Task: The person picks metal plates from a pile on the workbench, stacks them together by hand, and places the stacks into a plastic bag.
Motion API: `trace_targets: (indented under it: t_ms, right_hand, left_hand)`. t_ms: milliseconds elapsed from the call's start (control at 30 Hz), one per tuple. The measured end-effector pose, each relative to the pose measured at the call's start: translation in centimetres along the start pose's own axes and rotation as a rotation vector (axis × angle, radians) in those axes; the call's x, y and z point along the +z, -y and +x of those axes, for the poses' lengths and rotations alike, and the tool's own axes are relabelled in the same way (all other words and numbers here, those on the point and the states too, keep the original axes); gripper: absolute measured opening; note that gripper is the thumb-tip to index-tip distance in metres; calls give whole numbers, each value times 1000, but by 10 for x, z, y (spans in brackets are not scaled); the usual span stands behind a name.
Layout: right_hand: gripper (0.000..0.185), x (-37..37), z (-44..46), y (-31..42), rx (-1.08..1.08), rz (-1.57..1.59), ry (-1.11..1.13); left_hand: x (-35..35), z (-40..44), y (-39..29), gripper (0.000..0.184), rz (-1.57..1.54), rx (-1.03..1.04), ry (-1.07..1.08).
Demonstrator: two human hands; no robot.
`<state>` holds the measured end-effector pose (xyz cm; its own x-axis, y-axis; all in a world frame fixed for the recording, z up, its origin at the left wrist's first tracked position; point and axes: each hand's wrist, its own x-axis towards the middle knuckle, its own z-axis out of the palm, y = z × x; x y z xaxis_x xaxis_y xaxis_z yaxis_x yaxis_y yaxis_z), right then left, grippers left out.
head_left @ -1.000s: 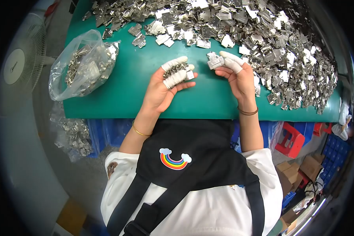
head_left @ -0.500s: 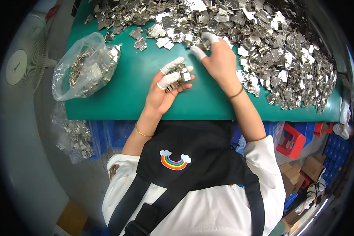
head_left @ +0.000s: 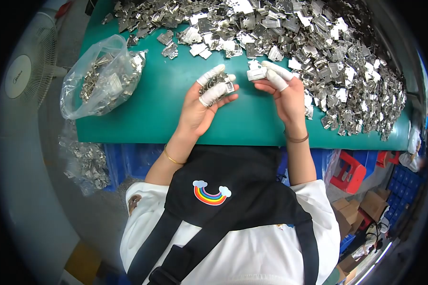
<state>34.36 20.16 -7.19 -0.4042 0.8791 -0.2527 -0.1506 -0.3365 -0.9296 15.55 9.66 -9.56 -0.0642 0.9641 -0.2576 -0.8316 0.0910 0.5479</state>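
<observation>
Several small, shiny stamped metal parts (head_left: pixel 229 87) are gathered in my left hand (head_left: pixel 202 97), its fingers closed around them. White finger cots cover the thumb and some fingertips on both hands. My right hand (head_left: pixel 284 88) pinches one metal part (head_left: pixel 257 72) between thumb and finger, just right of the left hand and above the green tabletop (head_left: pixel 242 124). Beyond both hands spreads a large heap of similar metal parts (head_left: pixel 361 85), reaching across the back and right of the table.
An open clear plastic bag (head_left: pixel 102 80) with metal parts inside sits on the table's left. Another filled bag (head_left: pixel 86 164) is below the left edge, near blue bins (head_left: pixel 140 159). A fan (head_left: pixel 21 76) stands at far left; a red stool (head_left: pixel 349 172) is at right.
My right hand has come back from the heap toward me, now pinching a metal part. My left hand stays in nearly the same place, still holding its parts.
</observation>
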Motion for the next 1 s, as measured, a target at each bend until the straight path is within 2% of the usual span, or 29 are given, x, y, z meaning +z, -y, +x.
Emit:
trace_targets:
  t_ms: [67, 133, 200, 233, 267, 333, 367, 467, 500, 533, 600, 667, 700, 733, 800, 833, 867, 933, 967, 1000]
  right_hand:
    - [30, 19, -16, -3, -255, -295, -41]
    - [30, 37, -27, -4, -667, -900, 47]
    - [30, 46, -30, -13, -691, -872, 32]
    - [43, 40, -28, -16, -670, -825, 95]
    - [43, 40, -28, -17, -670, -823, 100]
    - [61, 44, -32, -18, -600, -759, 76]
    - [79, 45, -33, -13, -620, -827, 123]
    - [86, 49, -31, -9, -679, -928, 118]
    - [80, 47, -28, -13, -700, -968, 93]
    - [74, 45, -25, -19, -685, -933, 97]
    - [58, 39, -22, -23, -644, -892, 104]
    - [57, 34, -15, -36, -570, -651, 85]
    - [51, 35, -16, -33, -560, -664, 76]
    - [51, 34, -16, -35, -560, -664, 77]
    - [47, 34, -15, -40, -490, -349, 111]
    - [43, 38, -17, -39, -413, -144, 104]
    - [40, 33, -17, -34, -318, -93, 112]
    - [48, 22, -10, -35, -53, 431, 200]
    - [50, 17, -9, -33, 59, 625, 226]
    - [53, 14, -8, -30, 172, 818, 249]
  left_hand:
    - [4, 3, 8, 48, 79, 32, -52]
    - [5, 6, 18, 46, 200, 119, -67]
    - [8, 6, 19, 42, 170, 130, -78]
    - [7, 6, 16, 40, 162, 110, -89]
    - [7, 5, 15, 39, 152, 87, -104]
    - [8, 1, 14, 39, 86, 92, -74]
    - [8, 0, 12, 49, 157, 63, -39]
    - [15, -3, 11, 59, 128, 43, 30]
    - [20, -5, 8, 66, 220, 48, 88]
    - [24, -7, 3, 66, 220, 53, 86]
    - [28, -11, -3, 67, 291, 103, 251]
    - [14, -16, 9, 68, 595, 170, 212]
    - [13, -18, 3, 69, 676, 147, 303]
    - [16, -20, 1, 69, 675, 148, 302]
    - [30, -27, -6, 65, 696, 104, 197]
    - [36, -29, -8, 63, 727, 146, 158]
    - [39, -30, -11, 63, 726, 146, 159]
    - [38, -32, -18, 60, 724, 270, 230]
    - [29, -33, -17, 56, 774, 318, 217]
    - [27, -28, -20, 55, 693, 308, 178]
